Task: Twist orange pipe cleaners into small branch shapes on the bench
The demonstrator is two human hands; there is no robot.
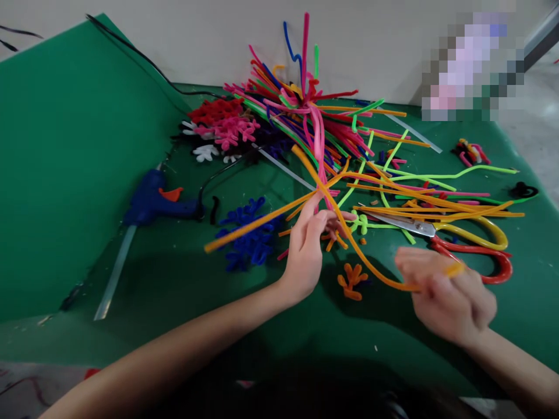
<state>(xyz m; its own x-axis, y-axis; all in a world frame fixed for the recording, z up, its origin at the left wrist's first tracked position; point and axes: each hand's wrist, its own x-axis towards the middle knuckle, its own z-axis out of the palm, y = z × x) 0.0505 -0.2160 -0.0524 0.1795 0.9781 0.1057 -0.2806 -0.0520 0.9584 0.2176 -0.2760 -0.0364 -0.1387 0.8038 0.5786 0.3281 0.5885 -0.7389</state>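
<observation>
Right hand (445, 294) nearest, grip pinched shut on the end of 1 orange pipe cleaner (375, 273); left hand (308, 250) clasps the pipe cleaner bundle (321, 174) tight at its crossing, a secure hold.

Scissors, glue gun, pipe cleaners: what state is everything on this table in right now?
Left hand: closed around a pipe cleaner bundle.
Right hand: pinching an orange pipe cleaner.
Scissors: blades shut, lying flat.
Hot glue gun: lying on its side, cord attached.
</observation>
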